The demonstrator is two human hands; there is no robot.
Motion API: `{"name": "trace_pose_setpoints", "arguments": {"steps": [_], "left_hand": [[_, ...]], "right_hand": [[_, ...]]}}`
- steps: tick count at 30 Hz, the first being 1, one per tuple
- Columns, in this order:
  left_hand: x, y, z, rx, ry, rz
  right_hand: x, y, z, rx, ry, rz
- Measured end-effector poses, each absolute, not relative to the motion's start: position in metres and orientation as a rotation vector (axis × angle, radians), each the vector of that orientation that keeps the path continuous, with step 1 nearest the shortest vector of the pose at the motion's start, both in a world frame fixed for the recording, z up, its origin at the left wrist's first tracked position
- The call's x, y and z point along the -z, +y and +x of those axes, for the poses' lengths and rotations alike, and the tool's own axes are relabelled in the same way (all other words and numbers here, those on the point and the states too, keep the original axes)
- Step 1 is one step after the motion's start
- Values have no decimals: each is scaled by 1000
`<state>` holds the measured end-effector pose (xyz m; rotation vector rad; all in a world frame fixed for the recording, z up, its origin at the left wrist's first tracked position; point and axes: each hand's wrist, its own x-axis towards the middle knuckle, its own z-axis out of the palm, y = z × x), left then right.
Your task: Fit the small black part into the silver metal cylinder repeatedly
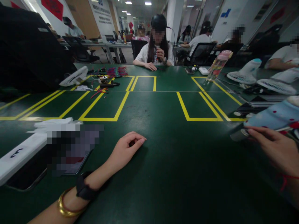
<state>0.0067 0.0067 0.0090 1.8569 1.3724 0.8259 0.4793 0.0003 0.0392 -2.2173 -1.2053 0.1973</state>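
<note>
My left hand [127, 148] rests on the green table [163, 174] in front of me. Its fingers are curled into a loose fist, thumb against forefinger, and nothing shows inside it. A black band and a gold bangle sit on that wrist. At the right edge my right hand [277, 151] reaches under a light blue, red-dotted bottle [274, 116] with a silver end [238, 135]. Its fingers lie along the bottle's underside and grip it. The bottle is tilted, silver end toward the table's middle.
A phone [67, 155] and a white box marked 3 [21, 154] lie at my left. Yellow tape rectangles [105, 119] mark the table. Farther off are coloured wires [114, 72], small fans [74, 77], a pink-lidded bottle [218, 66] and a seated person [155, 51].
</note>
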Motion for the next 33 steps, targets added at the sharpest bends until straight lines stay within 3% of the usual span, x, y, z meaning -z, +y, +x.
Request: {"name": "trace_pose_setpoints", "arguments": {"steps": [8,17,26,33], "left_hand": [[-8,6,10,-830,1363,1861],[-7,5,5,-830,1361,1894],[-30,8,47,-893,1186,2084],[-45,15,61,-1001,1143,2051]], "right_hand": [[-10,-6,450,96,-1510,-1929],[-13,-3,273,-622,-2096,-1067],[4,-3,261,-915,-1867,-1087],[-2,-2,268,-821,-1994,-1139]]}}
